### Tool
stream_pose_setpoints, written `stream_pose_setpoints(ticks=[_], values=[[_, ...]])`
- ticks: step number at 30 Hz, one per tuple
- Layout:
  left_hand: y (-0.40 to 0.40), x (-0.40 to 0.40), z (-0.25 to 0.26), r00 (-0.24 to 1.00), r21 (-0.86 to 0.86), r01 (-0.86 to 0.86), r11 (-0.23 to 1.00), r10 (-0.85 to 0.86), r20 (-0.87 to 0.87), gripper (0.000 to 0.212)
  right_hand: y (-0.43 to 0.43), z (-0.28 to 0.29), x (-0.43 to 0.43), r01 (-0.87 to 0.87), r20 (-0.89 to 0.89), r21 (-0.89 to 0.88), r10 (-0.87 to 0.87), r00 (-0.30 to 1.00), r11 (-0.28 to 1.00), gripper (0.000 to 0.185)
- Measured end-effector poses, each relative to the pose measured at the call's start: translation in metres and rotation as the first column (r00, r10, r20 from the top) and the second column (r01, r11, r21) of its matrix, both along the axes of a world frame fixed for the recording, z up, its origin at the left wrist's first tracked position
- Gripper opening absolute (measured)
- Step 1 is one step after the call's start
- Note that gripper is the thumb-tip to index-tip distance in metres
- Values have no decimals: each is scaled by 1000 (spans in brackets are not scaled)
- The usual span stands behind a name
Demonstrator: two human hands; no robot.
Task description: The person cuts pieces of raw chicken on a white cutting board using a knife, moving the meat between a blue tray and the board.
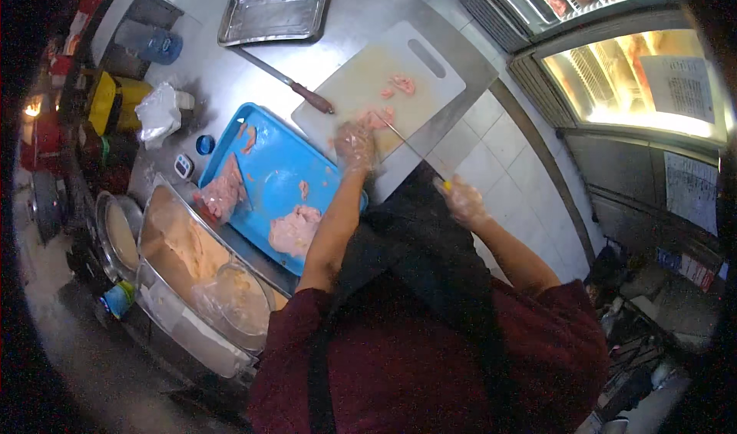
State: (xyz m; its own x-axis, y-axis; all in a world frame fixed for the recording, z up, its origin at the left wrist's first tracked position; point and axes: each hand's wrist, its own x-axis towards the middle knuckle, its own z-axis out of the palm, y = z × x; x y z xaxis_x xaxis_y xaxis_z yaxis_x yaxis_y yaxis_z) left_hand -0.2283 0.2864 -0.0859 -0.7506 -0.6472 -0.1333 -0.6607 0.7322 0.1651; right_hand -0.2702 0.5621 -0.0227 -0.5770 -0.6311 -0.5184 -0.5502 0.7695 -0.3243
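Note:
On a white plastic cutting board (357, 88), my left hand (354, 145), in a clear plastic glove, touches pieces of pale raw meat (377, 118). My right hand (463, 200), gloved too, holds a thin metal skewer (407, 141) by its yellow end; the other end reaches the meat. More meat scraps (402, 84) lie farther up the board. A knife with a brown wooden handle (311, 98) rests partly on the board's left edge. Left of the board, a blue plastic tray (276, 166) holds a mound of raw meat (295, 231) and a bag of meat (223, 195).
An empty metal tray (273, 13) stands at the back. To the left are a blue cap (205, 144), a small digital timer or thermometer (183, 166) and plastic bags (158, 114). A steel container (173, 232) of orange mixture stands nearer. Lit display fridges (633, 82) are at right.

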Motion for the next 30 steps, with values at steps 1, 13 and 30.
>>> stream_pose_setpoints(ticks=[1, 13, 30], values=[[0, 3, -3, 1000, 1, -24, 1000, 24, -10, 23, -5, 41, -2, 13, 17, 123, -16, 1000, 992, 37], [7, 15, -51, 946, -344, -40, 938, -76, -316, 21, -116, -54, -5, 5, -153, -63, -15, 988, 998, 30], [7, 16, -27, 916, -151, -143, 978, 73, -394, 22, -26, 18, -12, 1, -10, -86, -1, 1000, 996, 35]])
